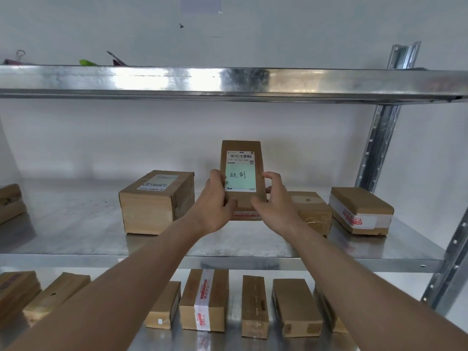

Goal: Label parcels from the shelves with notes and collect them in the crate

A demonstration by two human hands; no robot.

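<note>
Both hands are up holding one narrow cardboard parcel point(242, 178) on end, above the middle shelf point(76, 224). Left hand point(215, 201) wraps its left edge, right hand point(274, 201) grips the right edge and lower corner. On its face there's a white shipping label with a barcode at the top, a number line under it that I can't read properly, and a pale green note point(240, 179) stuck over the lower part with two handwritten characters, looks like 超期.

Count around the held parcel: on the middle shelf, one big box point(157, 201) to its left with a white label, two smaller boxes to its right (the far one point(361, 211) has white tape with red print), plus a corner of another at the far left edge. Below it, on the lower shelf, I count about eight boxes in a row, one point(203, 300) wrapped in white tape with red print.
</note>
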